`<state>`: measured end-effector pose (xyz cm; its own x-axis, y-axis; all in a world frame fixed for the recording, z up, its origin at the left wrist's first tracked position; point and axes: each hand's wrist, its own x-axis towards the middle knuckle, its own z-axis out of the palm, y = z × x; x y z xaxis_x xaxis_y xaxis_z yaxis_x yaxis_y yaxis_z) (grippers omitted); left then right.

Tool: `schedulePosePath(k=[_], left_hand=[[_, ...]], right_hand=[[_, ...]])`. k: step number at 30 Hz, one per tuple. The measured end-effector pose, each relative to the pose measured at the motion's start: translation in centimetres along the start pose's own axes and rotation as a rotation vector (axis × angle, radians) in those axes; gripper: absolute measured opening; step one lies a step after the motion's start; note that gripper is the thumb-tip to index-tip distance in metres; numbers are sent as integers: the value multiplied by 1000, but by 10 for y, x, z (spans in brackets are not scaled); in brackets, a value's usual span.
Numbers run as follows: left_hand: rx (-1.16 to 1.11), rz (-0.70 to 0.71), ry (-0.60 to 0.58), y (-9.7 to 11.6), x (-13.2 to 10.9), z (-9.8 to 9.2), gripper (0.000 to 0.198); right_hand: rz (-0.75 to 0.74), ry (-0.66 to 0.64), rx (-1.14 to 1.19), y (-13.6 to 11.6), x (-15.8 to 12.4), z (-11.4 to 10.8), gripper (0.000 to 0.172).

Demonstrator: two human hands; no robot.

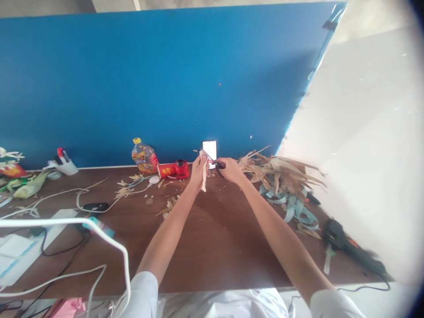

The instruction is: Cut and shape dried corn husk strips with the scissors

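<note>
Over the back of the brown table, my left hand [198,170] is closed around a pale strip of dried corn husk [203,182], whose lower end hangs below the fingers. My right hand [230,170] grips the dark handles of a pair of scissors [218,166]. The blades point up and left, at the upper end of the husk; whether they touch it I cannot tell. Just behind the hands a phone [210,150] with a lit white screen leans against the blue panel. Small husk scraps [169,206] lie left of my left forearm.
Dried corn husks [281,172] and a pale blue ribbon [300,212] lie to the right, near a black glue gun [351,247]. Leftward stand a drink bottle [143,157], a red cup [166,170] and a pen cup [68,167]. White cables [127,260] cross the left side.
</note>
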<state>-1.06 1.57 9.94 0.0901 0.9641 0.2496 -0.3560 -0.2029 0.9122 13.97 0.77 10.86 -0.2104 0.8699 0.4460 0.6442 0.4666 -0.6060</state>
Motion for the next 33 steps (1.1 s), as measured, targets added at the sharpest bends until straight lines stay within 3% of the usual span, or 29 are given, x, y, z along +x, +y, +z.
schedulePosePath(k=[13,20,23,27,31,33], left_hand=[[45,-38,53,7,0,-2,38],[117,-3,81,11,-8,3,38],[215,-23,8,11,-12,3,39],[377,-95,-179,6,-9,-3,37],[511,-105,-277,3,-8,-6,35],[507,-115,-321,4,-9,-5,33]], right_hand=[[59,-73,130,1,-1,-12,29],[188,0,424,7,2,-3,37],[161,36,537,4,4,-1,45],[76,71,598,-1,4,-6,54],[43,-25,561,-1,3,-12,50],[59,1,487,1,3,-12,45]])
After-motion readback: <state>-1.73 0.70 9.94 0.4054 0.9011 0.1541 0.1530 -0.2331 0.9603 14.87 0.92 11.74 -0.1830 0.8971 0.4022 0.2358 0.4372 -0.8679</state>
